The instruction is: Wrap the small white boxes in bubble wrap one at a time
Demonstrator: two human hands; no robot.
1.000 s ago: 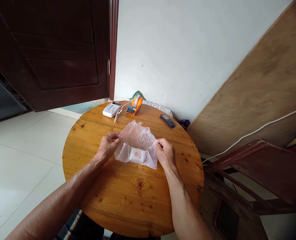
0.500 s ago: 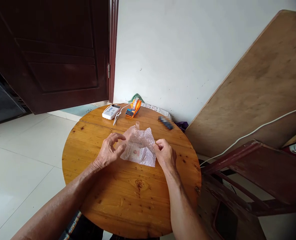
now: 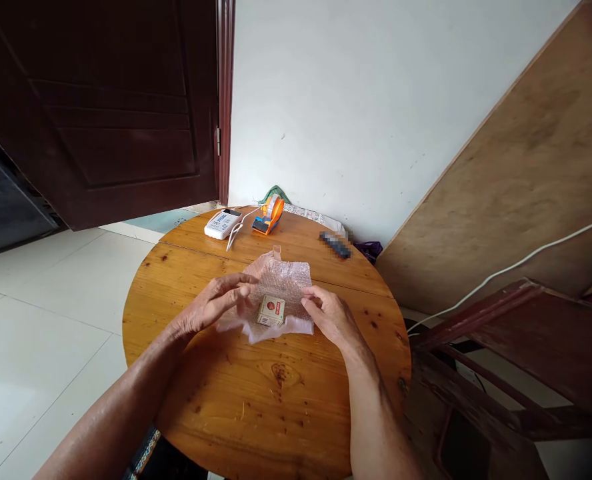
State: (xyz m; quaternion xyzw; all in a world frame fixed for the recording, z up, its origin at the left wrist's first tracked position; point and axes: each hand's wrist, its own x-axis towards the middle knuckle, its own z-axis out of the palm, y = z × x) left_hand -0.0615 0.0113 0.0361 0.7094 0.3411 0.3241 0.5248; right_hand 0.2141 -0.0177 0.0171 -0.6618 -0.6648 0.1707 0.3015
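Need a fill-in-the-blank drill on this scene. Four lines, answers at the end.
1. The small box, resting on the bubble wrap, carries a round mark coloured ____.
2. In this view, the white device sits to the ____ of the tape dispenser.
3. The upper frame of the tape dispenser is coloured ____.
4. All these things are on a wooden table whose outline is ____.

Missing words: red; left; orange; round.

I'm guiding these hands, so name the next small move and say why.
Probably pick up the small box with the right hand: its printed top shows uncovered, the bubble wrap lies open around it, and that hand is close by.
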